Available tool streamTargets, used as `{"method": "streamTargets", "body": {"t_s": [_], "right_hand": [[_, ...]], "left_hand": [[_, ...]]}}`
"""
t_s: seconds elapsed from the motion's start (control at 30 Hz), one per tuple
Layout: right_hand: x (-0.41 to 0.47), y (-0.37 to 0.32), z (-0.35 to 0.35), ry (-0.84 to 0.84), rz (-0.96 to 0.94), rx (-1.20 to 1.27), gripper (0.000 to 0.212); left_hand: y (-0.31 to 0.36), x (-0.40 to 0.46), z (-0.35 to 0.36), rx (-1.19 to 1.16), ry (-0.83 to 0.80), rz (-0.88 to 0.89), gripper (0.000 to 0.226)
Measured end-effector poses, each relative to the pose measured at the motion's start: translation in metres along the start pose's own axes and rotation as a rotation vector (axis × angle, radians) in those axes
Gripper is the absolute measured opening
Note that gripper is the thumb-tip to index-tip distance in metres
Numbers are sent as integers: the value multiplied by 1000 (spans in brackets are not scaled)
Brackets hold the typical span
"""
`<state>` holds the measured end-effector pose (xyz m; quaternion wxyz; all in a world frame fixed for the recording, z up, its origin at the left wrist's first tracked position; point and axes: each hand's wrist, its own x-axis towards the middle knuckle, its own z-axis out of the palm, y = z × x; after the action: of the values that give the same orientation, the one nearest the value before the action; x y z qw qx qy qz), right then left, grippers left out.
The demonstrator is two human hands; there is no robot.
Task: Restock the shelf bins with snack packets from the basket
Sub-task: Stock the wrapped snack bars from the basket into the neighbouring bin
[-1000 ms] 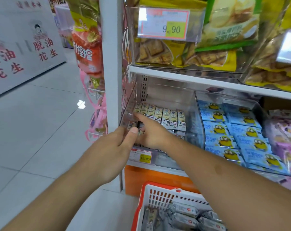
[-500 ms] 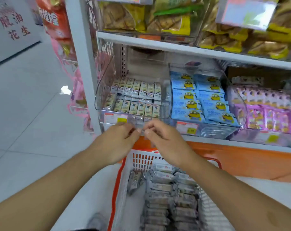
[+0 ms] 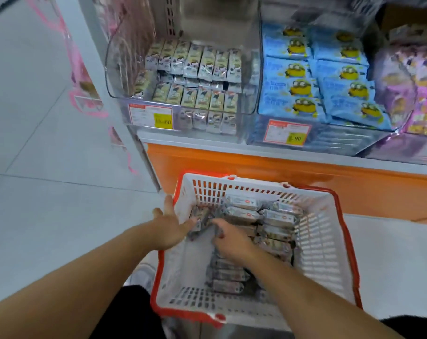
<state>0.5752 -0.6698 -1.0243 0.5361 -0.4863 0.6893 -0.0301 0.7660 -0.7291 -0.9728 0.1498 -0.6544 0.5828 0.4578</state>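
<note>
Head view: pick-up step judged in hand, right hand [image 3: 232,241] curled onto snack packets [image 3: 246,216] in the basket [image 3: 324,241] at lower centre, left hand [image 3: 169,222] spread beside; lift to upper-left bin [image 3: 119,77] required next.

**Little Legible on the Shelf Tags**

We read ".90" on the yellow patch of the price tag [image 3: 287,134] fronting the right bin [image 3: 349,145]. The left bin's price tag [image 3: 150,117] carried blurred digits we could not make out. Packet lettering stayed unreadable.
</note>
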Motion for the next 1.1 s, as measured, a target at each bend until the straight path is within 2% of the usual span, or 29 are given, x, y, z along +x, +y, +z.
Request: {"method": "streamTargets", "body": {"t_s": [0.13,0.2,0.37,0.5,0.6,0.73,0.8,0.87,0.93,0.97,1.03,1.1], "right_hand": [[46,-21,24,33,51,202,67],[64,-26,33,24,65,264,63],[80,-15,44,125,100,323,30],[58,-11,30,123,153,507,11],[19,-17,8,86,70,551,17],[-39,-37,-23,58,-54,552,35],[-67,-50,-42,65,-133,512,49],[-99,-64,-63,107,-232,481,52],[-130,-76,-82,132,-326,506,47],[-144,-82,-91,139,-369,515,41],[-170,-94,-105,141,-448,541,28],[-192,-105,-114,121,-522,587,25]], "left_hand": [[3,6,0,-45,-5,-40,101],[5,7,1,-59,-18,-49,100],[3,5,-4,-39,-61,-43,101],[1,5,-7,-47,-94,-46,106],[5,-1,-15,-67,-126,-53,111],[8,-16,-20,-35,-127,-25,107],[15,-30,-31,3,-59,6,99],[33,-52,-56,9,90,49,91],[50,-80,-85,-56,175,162,73],[56,-95,-97,-147,148,229,66],[72,-127,-111,-438,-21,296,61],[85,-153,-119,-606,-185,380,53]]}}
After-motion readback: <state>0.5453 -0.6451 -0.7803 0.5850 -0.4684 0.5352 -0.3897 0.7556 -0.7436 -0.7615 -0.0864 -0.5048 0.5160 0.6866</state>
